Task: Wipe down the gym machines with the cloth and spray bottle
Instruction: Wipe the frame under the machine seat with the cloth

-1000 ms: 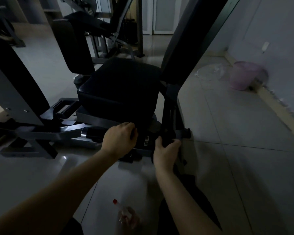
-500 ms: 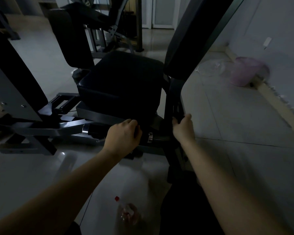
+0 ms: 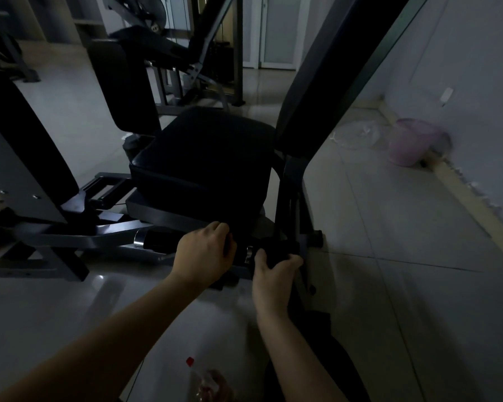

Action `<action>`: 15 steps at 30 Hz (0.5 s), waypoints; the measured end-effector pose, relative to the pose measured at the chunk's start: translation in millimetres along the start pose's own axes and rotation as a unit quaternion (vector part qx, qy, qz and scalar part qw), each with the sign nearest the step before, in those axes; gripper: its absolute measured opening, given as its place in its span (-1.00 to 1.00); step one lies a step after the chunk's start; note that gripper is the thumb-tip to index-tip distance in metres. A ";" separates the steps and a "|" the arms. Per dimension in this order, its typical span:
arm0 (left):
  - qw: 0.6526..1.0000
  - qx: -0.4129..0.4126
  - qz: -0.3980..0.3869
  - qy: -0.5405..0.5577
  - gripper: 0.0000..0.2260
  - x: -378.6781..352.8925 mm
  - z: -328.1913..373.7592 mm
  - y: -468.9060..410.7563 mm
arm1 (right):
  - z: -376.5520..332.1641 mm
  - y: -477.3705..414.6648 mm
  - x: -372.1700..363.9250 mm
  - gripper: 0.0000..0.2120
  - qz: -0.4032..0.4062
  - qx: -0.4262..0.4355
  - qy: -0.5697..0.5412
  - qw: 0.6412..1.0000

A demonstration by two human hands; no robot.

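The gym machine has a black padded seat (image 3: 204, 158) and a tilted backrest (image 3: 331, 68). My left hand (image 3: 204, 253) is closed around the black handle (image 3: 157, 239) under the seat's front edge. My right hand (image 3: 276, 268) grips a dark bunched cloth (image 3: 276, 250) pressed against the foot of the machine's upright frame (image 3: 291, 192). The dim light makes the cloth hard to tell from the frame. A clear spray bottle (image 3: 206, 381) with a red cap stands on the floor below my arms, held by neither hand.
A second machine (image 3: 169, 47) stands behind the seat, and a large black pad (image 3: 21, 126) rises at the left. By the right wall sit a pink bin (image 3: 410, 143) and a clear plastic bag (image 3: 357, 134). Tiled floor lies open to the right.
My right hand slid up the upright frame half a second ago and is now back down at its foot. My left hand has stayed on the handle.
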State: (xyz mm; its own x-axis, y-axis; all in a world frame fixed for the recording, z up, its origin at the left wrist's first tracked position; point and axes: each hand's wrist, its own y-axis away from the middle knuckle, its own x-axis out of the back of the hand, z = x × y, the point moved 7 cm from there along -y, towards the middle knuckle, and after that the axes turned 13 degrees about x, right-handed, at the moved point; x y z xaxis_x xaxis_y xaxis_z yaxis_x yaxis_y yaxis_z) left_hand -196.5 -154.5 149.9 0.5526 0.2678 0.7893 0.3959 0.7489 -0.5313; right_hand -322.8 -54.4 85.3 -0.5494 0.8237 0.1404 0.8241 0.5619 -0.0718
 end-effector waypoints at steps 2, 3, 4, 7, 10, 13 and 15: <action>1.000 -0.002 -0.001 0.001 -0.74 0.5 0.4 -1.1 | -3.4 -3.1 3.0 -0.63 -0.017 0.011 0.029 0.999; 1.000 -0.004 -0.003 0.001 -0.74 0.5 0.4 -1.2 | -2.7 -10.1 8.6 -0.66 -0.033 0.012 0.047 0.998; 1.000 -0.007 -0.002 0.001 -0.75 1.3 1.0 -1.1 | -1.5 -21.4 16.4 -0.68 -0.049 0.013 0.063 0.997; 1.000 -0.003 0.002 -0.008 -0.75 0.7 0.5 -0.8 | -2.7 -64.6 33.9 -0.63 -0.110 -0.004 0.119 0.987; 0.999 -0.003 0.016 -0.030 -0.75 0.6 0.7 -0.5 | -10.5 -106.5 22.6 -0.52 -0.187 0.013 0.194 0.963; 0.998 -0.008 0.018 -0.057 -0.76 0.8 1.7 0.0 | -8.6 -141.2 -0.3 -0.38 -0.224 0.014 0.258 0.940; 0.997 -0.005 0.014 -0.070 -0.76 0.6 3.7 -0.8 | -5.6 -166.7 -12.7 -0.37 -0.219 0.033 0.290 0.931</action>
State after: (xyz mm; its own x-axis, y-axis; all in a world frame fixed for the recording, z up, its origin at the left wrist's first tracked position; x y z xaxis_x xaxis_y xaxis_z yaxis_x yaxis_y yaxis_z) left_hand -199.2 -152.7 151.9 0.4562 0.3717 0.8085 0.3893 0.7337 -0.5570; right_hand -452.4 -158.9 101.1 -0.6477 0.3453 0.6791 0.5182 0.8531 0.0604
